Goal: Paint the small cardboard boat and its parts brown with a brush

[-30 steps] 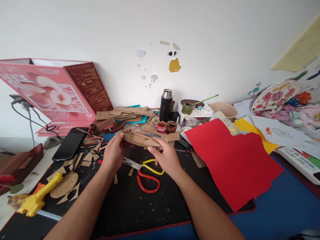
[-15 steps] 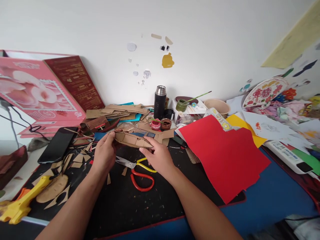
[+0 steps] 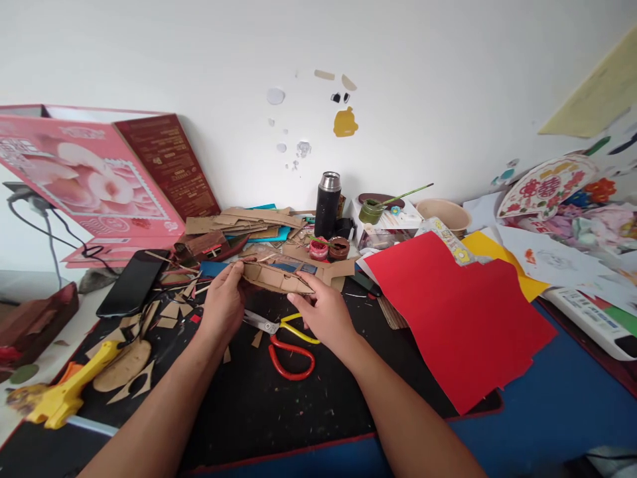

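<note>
Black matting (image 3: 259, 411) covers the near part of a cluttered craft desk, with a blue surface (image 3: 562, 411) showing to the right. Nearest, at the left edge, lies a yellow glue gun (image 3: 67, 392) beside loose cardboard scraps (image 3: 132, 368). Just beyond the forearms, red-and-yellow scissors (image 3: 288, 342) lie flat on the mat, partly under the hands. A large red paper sheet (image 3: 458, 312) spreads to the right, over a yellow sheet (image 3: 497, 255).

Both hands hold a long, shallow cardboard model (image 3: 276, 277) just above the mat, over the scissors. The left hand (image 3: 223, 309) is closed on its left end, thumb on top. The right hand (image 3: 326, 315) pinches its right end between thumb and fingers.

A black phone (image 3: 132, 282) lies to the left. Behind the model stand two small paint pots (image 3: 329, 249), one red, one brown. Farther back is a black flask (image 3: 328, 212) with a steel cap, closed, then a jar of green paint (image 3: 372, 212) with a brush (image 3: 411, 196) resting in it, and a beige bowl (image 3: 445, 214) whose contents cannot be seen. Stacked cardboard (image 3: 249, 222) and a pink box (image 3: 94, 182) lean near the white wall (image 3: 423, 86).
</note>
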Available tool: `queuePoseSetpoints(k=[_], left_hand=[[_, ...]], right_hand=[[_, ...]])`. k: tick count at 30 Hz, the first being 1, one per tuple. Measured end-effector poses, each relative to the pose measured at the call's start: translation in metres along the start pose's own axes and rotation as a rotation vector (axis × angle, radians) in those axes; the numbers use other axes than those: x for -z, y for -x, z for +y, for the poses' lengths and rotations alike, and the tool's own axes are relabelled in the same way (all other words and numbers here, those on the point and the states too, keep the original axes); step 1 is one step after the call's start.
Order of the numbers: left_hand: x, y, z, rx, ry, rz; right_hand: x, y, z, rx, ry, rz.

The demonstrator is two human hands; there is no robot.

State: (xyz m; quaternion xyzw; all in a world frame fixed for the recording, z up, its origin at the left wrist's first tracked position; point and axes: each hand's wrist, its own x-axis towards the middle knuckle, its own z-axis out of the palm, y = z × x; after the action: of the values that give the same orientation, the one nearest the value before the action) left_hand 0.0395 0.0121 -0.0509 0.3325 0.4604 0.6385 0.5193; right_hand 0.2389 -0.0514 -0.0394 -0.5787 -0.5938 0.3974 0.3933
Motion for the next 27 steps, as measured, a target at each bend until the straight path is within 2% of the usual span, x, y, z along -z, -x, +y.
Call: queuePoseSetpoints(k=[4, 10, 14, 18, 22, 27], left_hand=[[-0.001, 0.001, 0.001, 0.039, 0.024, 0.002], [-0.003, 0.002, 0.002, 0.018, 0.023, -0.024], [-0.005, 0.006, 0.005, 0.064, 0.128, -0.025], [-0.009, 0.011, 0.009, 0.146, 0.244, -0.122], [-0.012, 0.017, 0.006, 0.171, 0.258, -0.209], [-0.009, 0.012, 0.005, 0.159, 0.285, -0.174]], right_hand=[[0.0, 0.0, 0.001, -0.012, -0.006, -0.012], [-0.001, -0.001, 0.002, -0.025, -0.071, -0.015], [-0.002, -0.001, 0.002, -0.058, -0.134, -0.017], [-0.005, -0.003, 0.004, -0.072, -0.246, -0.019], [-0.009, -0.004, 0.005, -0.078, -0.31, -0.007], [-0.011, -0.002, 0.002, -0.05, -0.29, -0.083]])
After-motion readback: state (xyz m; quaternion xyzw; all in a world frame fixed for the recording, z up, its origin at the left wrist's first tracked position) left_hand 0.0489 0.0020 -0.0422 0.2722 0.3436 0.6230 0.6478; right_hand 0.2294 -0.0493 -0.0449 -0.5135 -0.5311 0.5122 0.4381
